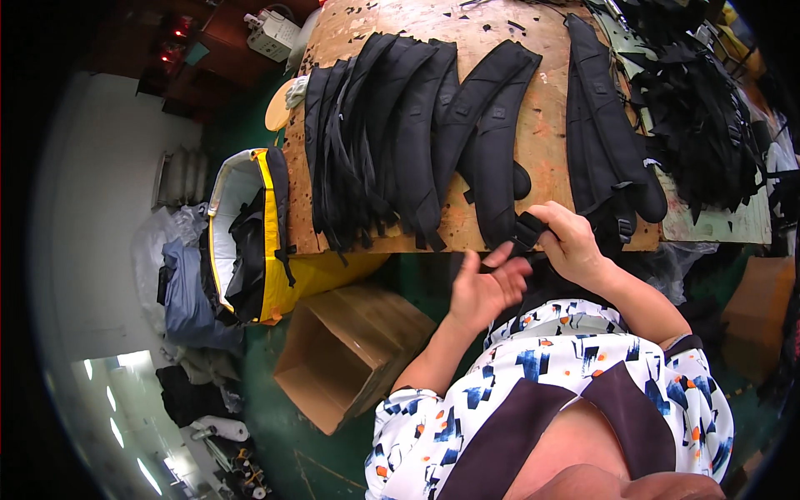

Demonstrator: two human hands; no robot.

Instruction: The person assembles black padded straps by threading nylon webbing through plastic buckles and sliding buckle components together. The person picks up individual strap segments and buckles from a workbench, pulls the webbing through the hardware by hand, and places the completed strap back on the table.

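Over the table's front edge, my right hand [571,243] pinches a black strap buckle [527,232] at the lower end of a black padded shoulder strap [497,179]. Just below and left of the buckle is my left hand [490,290], its fingers apart and slightly blurred, with nothing visible in its grasp. Its fingertips come close to the buckle; whether they touch the webbing cannot be made out. Left of this strap, several more black padded straps [375,125] lie fanned side by side on the wooden table [546,125].
Another group of straps [596,117] lies on the right, beside a heap of black pieces [692,125]. At the left stand a yellow-edged bag [271,242] with black material inside and an open cardboard box [358,342]. A second carton [757,304] is at the right.
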